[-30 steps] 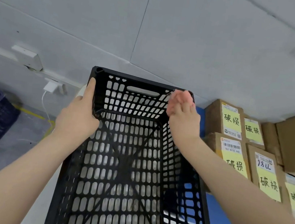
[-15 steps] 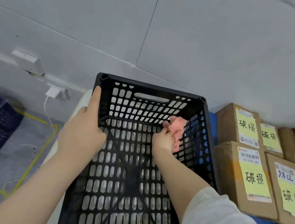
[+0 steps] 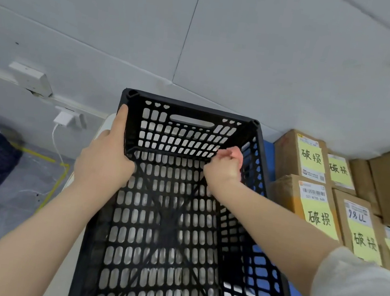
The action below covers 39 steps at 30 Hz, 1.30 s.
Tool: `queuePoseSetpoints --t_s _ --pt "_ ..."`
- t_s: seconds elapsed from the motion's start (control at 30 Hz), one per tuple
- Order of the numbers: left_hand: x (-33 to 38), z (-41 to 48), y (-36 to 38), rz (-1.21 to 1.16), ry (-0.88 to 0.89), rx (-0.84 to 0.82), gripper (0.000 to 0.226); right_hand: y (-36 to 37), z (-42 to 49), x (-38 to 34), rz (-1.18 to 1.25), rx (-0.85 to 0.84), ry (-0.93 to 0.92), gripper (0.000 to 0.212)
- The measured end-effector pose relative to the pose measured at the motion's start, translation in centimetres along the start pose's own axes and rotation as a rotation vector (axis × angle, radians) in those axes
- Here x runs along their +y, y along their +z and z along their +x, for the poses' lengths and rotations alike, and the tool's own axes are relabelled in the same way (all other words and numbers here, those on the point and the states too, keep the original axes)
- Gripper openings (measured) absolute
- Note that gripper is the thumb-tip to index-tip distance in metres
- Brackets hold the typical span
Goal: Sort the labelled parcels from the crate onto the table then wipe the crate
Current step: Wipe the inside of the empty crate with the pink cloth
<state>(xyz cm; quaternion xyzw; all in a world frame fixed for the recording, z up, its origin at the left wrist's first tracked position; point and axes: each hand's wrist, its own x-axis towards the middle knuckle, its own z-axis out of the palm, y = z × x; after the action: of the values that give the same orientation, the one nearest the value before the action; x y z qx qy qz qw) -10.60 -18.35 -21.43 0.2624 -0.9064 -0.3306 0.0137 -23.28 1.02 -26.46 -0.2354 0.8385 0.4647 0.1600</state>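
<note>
Crate centre, empty: stiff, light lattice plastic, likely to slide under wiping; best held by rim
Labelled parcels stacked right, just beside
Left hand grips far-left corner rim
Right hand clenched round soft pink cloth at far-right inner corner

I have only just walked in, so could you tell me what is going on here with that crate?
A person seems to be at the wiping step. Their left hand grips the left rim of the black crate near its far corner, while the right hand holds a pink cloth against the far right inner corner. No parcels show inside the crate; the labelled parcels stand stacked beside it on the right.
</note>
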Motion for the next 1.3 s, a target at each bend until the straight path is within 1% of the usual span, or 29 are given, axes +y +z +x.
queuePoseSetpoints --t_s 0.03,0.07,0.13,0.17,0.23,0.33,0.4,0.47,0.53,0.6,0.67,0.77,0.8,0.83,0.9,0.97,1.0,1.03,1.07,1.1,1.13,1.2,1.27,1.3 --pt "0.0 0.0 0.0 0.0 0.007 0.004 0.102 -0.9 -0.9 1.2 0.013 0.044 0.032 0.017" --pt "0.0 0.1 0.1 0.001 0.01 0.005 0.102 -1.4 -1.6 2.6 0.037 0.135 0.062 0.015" --pt "-0.1 0.2 0.2 0.003 0.004 0.002 0.102 -2.2 -3.0 5.6 0.201 0.344 0.106 0.02" --pt "-0.1 0.3 0.3 0.004 -0.001 0.0 0.102 -2.3 -3.6 7.0 0.286 0.399 0.115 0.023" --pt "-0.1 0.3 0.2 0.005 -0.004 -0.003 0.102 -1.5 -4.5 8.3 0.298 0.409 0.123 0.029" --pt "-0.3 0.3 0.2 -0.008 0.002 0.0 0.102 -0.4 -5.0 6.7 0.185 0.342 0.155 0.04" --pt "-0.4 0.3 0.3 -0.012 0.007 0.001 0.102 -0.3 -4.5 4.6 0.098 0.258 0.201 0.033" --pt "-0.4 0.3 0.3 -0.016 0.01 -0.007 0.102 -0.4 -3.7 2.5 0.024 0.14 0.214 0.027" --pt "-0.4 0.4 0.3 -0.028 0.006 -0.01 0.102 0.3 -2.8 0.1 0.017 0.016 0.18 0.03" --pt "-0.4 0.2 0.2 -0.021 0.012 0.002 0.101 2.0 -2.1 -2.8 0.092 -0.121 0.138 0.033" --pt "-0.3 0.1 0.1 -0.018 0.016 0.011 0.101 3.7 -1.9 -5.5 0.098 -0.192 0.077 0.041" --pt "-0.2 0.3 0.2 -0.011 0.01 0.012 0.1 4.0 -1.2 -5.9 -0.078 -0.269 -0.038 0.049" --pt "-0.2 0.3 0.1 -0.009 0.011 0.008 0.1 4.1 -1.1 -5.4 -0.054 -0.213 -0.078 0.05" --pt "-0.3 0.4 0.2 -0.011 0.013 0.005 0.1 4.1 -0.8 -4.8 0.061 -0.171 -0.078 0.051" --pt "-0.5 0.5 0.3 -0.018 0.007 -0.001 0.101 3.0 -0.7 -3.2 0.205 -0.145 -0.089 0.048" --pt "-0.6 0.5 0.4 -0.017 0.004 -0.003 0.101 1.0 -2.0 -1.3 0.278 -0.117 0.077 0.033" --pt "-0.6 0.5 0.4 -0.018 0.006 -0.001 0.102 -0.4 -3.2 0.0 0.342 -0.068 0.138 0.022" --pt "-0.6 0.5 0.4 -0.018 0.006 -0.003 0.102 -1.1 -4.6 1.5 0.287 0.04 0.145 0.018" --pt "-0.5 0.5 0.4 -0.019 0.004 -0.005 0.103 -0.8 -5.2 2.8 0.258 0.164 0.176 0.022" --pt "-0.5 0.5 0.4 -0.015 0.0 -0.009 0.103 -0.7 -5.7 4.3 0.313 0.24 0.201 0.028" --pt "-0.4 0.5 0.4 -0.012 -0.004 -0.009 0.103 -0.3 -6.0 5.4 0.393 0.26 0.21 0.036" --pt "-0.4 0.5 0.3 -0.018 -0.008 -0.01 0.103 0.7 -6.5 6.1 0.356 0.294 0.159 0.05" --pt "-0.4 0.3 0.3 -0.025 0.001 -0.013 0.103 2.1 -6.6 5.2 0.338 0.265 0.173 0.063" --pt "-0.3 0.3 0.3 -0.024 0.008 -0.013 0.103 2.7 -6.0 4.7 0.339 0.292 0.192 0.068"
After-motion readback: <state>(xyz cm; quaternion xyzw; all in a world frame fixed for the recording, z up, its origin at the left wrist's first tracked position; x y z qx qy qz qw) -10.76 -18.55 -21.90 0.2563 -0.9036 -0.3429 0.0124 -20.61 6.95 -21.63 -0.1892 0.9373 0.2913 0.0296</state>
